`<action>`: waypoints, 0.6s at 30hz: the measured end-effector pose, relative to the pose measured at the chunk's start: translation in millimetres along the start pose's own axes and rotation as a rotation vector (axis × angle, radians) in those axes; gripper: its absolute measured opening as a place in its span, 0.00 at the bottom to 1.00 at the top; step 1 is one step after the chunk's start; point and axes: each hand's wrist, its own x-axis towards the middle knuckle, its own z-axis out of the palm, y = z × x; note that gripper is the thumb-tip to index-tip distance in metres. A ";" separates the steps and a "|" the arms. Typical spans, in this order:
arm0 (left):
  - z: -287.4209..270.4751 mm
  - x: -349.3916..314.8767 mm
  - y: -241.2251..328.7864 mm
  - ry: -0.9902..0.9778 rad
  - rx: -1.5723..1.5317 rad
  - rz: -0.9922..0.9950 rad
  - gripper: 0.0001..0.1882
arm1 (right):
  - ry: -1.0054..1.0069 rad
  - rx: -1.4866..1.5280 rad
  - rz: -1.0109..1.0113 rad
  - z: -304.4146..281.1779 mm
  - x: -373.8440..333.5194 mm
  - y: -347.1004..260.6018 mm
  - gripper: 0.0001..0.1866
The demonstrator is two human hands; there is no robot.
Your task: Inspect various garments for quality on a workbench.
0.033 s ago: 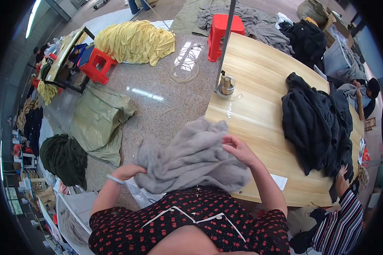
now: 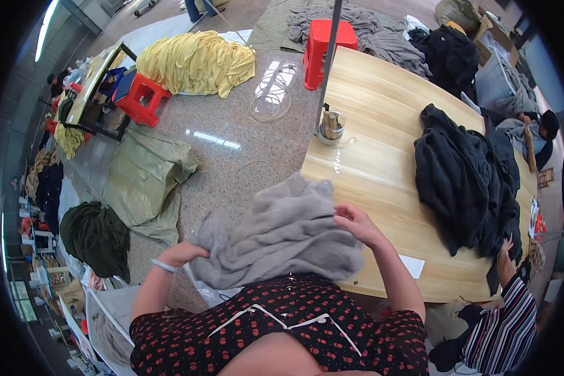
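Note:
A grey fuzzy knit garment (image 2: 282, 235) lies bunched in front of my body, its right side over the near left corner of the wooden table (image 2: 382, 182). At the garment's left edge, my left hand (image 2: 185, 252) is closed on a fold, its thumb showing and its other fingers partly hidden. A pale band circles that wrist. My right hand (image 2: 357, 224) rests against the garment's right edge, fingers curved and thumb apart from them.
Dark garments (image 2: 460, 182) cover the table's right side, where a co-worker's striped-sleeved arm (image 2: 511, 276) reaches. A metal cup (image 2: 332, 127) stands by a pole (image 2: 328, 75). Red stools (image 2: 329, 44), a yellow fabric pile (image 2: 197, 62), an olive sheet-covered bundle (image 2: 147, 178) and dark green cloth (image 2: 94, 238) surround the floor.
My left hand and the garment's left end have shifted slightly left. My right hand has moved a little to the right and down along the edge.

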 end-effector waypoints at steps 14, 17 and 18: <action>-59.3 239.8 390.8 0.458 0.134 0.407 0.21 | 0.425 0.153 0.302 -13.2 -57.3 83.2 0.19; -50.5 201.8 561.4 0.166 -0.489 1.103 0.16 | 0.512 0.148 0.250 -27.9 -60.2 66.3 0.16; -52.9 186.9 585.7 0.274 -0.083 1.491 0.20 | 0.585 0.175 0.222 -35.5 -60.7 60.9 0.15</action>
